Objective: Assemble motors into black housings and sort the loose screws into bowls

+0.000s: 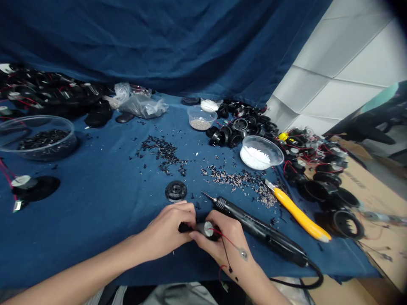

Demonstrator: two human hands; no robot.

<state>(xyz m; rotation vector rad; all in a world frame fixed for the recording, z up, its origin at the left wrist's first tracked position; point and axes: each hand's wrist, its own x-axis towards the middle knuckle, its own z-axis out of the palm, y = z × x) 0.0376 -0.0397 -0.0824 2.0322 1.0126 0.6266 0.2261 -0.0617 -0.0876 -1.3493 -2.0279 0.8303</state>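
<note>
Both my hands meet near the front edge of the blue cloth. My left hand [168, 231] pinches the black end of a small motor part [203, 228] with a silver round face. My right hand [224, 237] grips the same part from the right, fingers curled round it. Thin red and black wires [227, 250] trail from it across my right wrist, ending in a small silver disc. A black round plastic disc [176, 190] lies just beyond my left hand. A black electric screwdriver [260, 228] lies on the cloth just right of my right hand.
A yellow-handled cutter [299, 214] lies right of the screwdriver. Loose screws [238, 180] and black bits [163, 152] are scattered mid-table. Clear bowls hold white pieces [260, 152], grey screws [201, 117] and black parts [38, 137]. Piles of black housings [241, 125] and wired parts [318, 165] sit right.
</note>
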